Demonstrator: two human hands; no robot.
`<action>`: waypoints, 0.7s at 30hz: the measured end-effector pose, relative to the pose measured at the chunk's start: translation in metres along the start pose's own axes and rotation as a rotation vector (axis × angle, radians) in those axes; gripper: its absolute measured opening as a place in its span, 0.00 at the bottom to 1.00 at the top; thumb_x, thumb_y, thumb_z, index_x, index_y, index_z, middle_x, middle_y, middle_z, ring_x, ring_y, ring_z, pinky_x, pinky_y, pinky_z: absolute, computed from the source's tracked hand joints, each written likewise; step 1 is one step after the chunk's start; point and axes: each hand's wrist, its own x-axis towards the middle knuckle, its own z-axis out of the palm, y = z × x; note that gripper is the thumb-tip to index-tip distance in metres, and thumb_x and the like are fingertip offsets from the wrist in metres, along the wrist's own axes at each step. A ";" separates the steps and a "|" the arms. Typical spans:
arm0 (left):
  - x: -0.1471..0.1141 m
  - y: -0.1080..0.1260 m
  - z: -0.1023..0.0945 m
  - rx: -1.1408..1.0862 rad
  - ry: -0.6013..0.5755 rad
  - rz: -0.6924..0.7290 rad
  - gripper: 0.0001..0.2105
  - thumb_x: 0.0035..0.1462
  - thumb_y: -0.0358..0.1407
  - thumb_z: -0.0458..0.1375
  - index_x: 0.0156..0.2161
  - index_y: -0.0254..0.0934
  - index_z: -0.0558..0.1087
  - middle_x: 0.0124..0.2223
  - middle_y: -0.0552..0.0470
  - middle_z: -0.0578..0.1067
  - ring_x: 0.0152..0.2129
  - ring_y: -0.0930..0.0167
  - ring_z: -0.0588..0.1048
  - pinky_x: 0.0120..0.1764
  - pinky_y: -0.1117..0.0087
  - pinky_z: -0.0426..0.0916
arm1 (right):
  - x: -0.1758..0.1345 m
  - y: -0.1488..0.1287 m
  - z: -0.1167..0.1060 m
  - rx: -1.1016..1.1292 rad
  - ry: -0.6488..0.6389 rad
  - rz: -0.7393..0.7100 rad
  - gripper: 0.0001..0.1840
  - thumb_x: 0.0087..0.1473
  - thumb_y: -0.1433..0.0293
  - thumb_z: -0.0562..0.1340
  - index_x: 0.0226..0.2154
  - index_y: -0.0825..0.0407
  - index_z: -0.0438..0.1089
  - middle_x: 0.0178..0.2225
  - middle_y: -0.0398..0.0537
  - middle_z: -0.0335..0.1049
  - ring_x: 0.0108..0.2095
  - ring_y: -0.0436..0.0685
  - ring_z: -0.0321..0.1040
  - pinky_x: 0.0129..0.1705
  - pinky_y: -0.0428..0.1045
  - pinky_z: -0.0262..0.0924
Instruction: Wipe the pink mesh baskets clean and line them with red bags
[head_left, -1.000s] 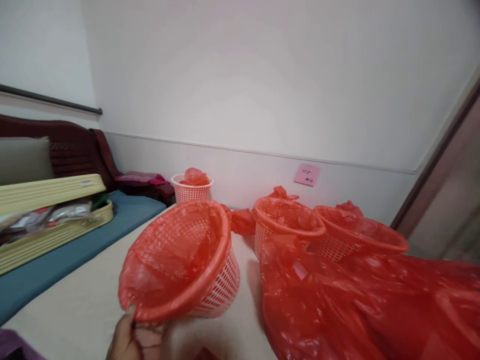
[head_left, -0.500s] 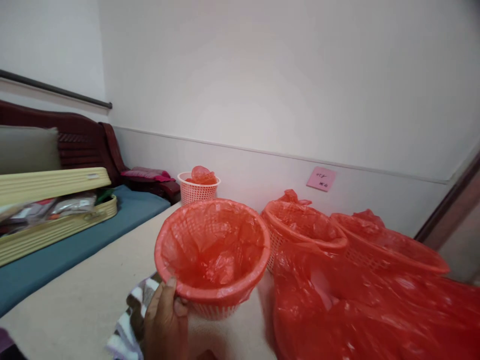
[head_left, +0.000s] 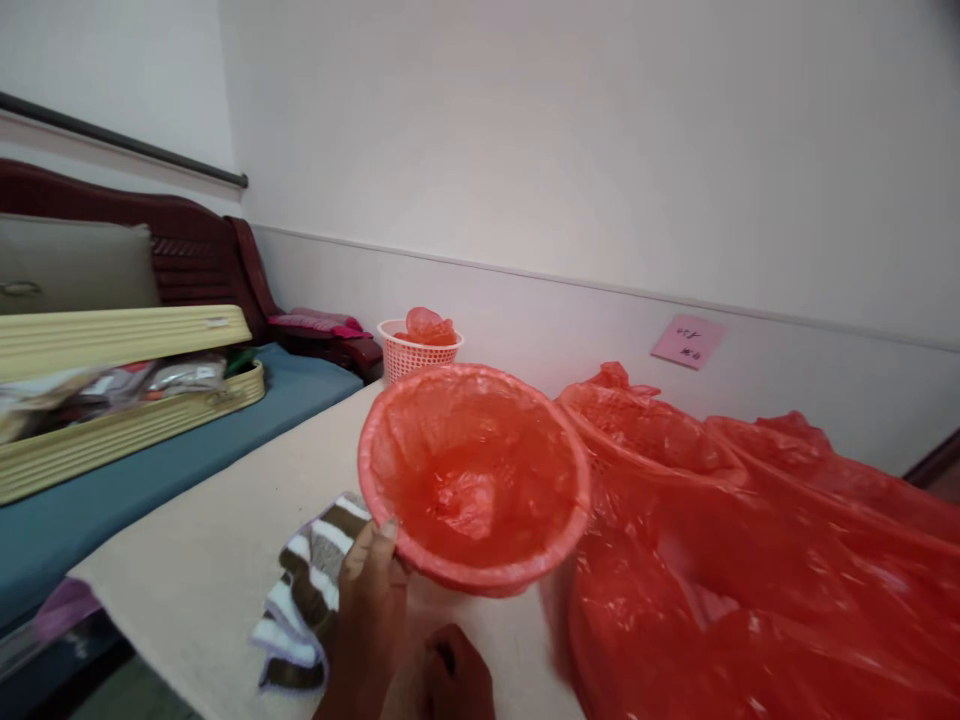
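A plastic basket point(head_left: 472, 570) lined with a red plastic bag is tilted so that its mouth faces me. My left hand point(head_left: 371, 585) grips its near-left rim, thumb on the bag-covered edge. Below the basket, my right hand point(head_left: 459, 672) is low in view with curled fingers; whether anything is inside them is hidden. A striped brown, white and grey cloth point(head_left: 307, 590) lies crumpled left of my left hand. To the right, a large spread of red plastic bag point(head_left: 750, 610) covers the near surface.
Two more red-lined baskets, one in the middle point(head_left: 652, 430) and one at right point(head_left: 847, 470), stand along the wall. A white-rimmed basket point(head_left: 420, 362) holds red plastic at the back. An open yellow case point(head_left: 127, 430) lies on a blue bed point(head_left: 315, 375). A pink note point(head_left: 688, 340) is on the wall.
The view has shifted, and more of the striped cloth shows. My right hand has come further into view below the basket. My left hand keeps its hold on the rim.
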 end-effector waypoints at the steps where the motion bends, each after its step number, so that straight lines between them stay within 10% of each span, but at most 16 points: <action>1: -0.004 0.004 0.003 -0.043 -0.030 -0.043 0.09 0.58 0.38 0.50 0.32 0.39 0.71 0.30 0.50 0.77 0.29 0.66 0.75 0.33 0.67 0.70 | 0.003 0.001 -0.001 0.004 -0.002 0.000 0.14 0.62 0.62 0.59 0.47 0.51 0.69 0.48 0.49 0.69 0.42 0.55 0.70 0.43 0.53 0.68; 21: 0.007 0.028 -0.010 -0.624 -0.142 -0.392 0.12 0.50 0.44 0.65 0.28 0.37 0.71 0.23 0.57 0.72 0.21 0.75 0.69 0.29 0.74 0.68 | 0.029 0.030 -0.013 0.384 0.492 -0.043 0.11 0.46 0.63 0.54 0.27 0.50 0.68 0.25 0.47 0.72 0.28 0.58 0.69 0.31 0.49 0.62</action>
